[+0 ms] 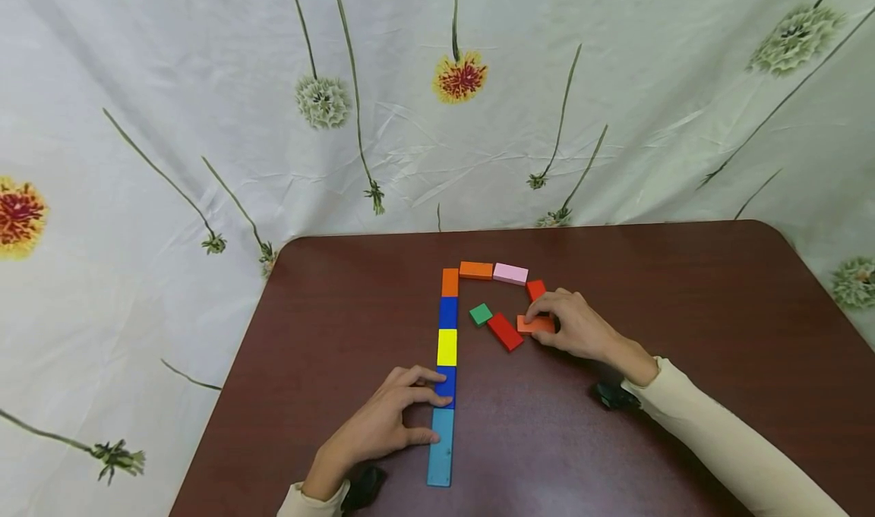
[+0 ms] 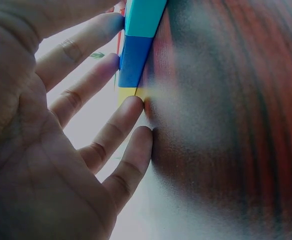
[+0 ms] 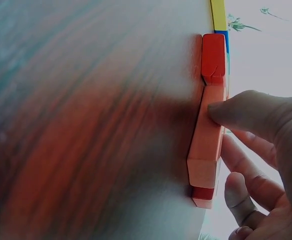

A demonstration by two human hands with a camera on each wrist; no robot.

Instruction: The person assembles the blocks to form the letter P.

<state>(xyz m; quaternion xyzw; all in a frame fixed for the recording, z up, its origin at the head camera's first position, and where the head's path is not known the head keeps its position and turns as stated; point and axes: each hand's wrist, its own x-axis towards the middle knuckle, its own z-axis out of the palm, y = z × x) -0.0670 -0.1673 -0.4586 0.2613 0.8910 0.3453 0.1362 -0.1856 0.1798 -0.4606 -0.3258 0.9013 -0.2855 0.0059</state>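
Between thumb and fingertips my right hand (image 1: 581,326) pinches an orange block (image 3: 209,130) lying on the table. Its left end meets a long red block (image 1: 505,332), which slants up to a small green block (image 1: 481,314). Just beyond my right fingers is another red block (image 1: 536,290), partly covered by them. My left hand (image 1: 379,418) has its fingers spread, with fingertips resting along the left side of a blue block (image 1: 446,395) and the thumb at a light blue block (image 1: 440,460). These two form the near end of a straight column.
The column continues away with a yellow block (image 1: 447,348), a second blue block (image 1: 447,313) and an upright orange block (image 1: 450,282). From its top, another orange block (image 1: 475,270) and a pink block (image 1: 510,274) run right. Beyond the brown table (image 1: 328,312) hangs a flowered cloth (image 1: 410,137).
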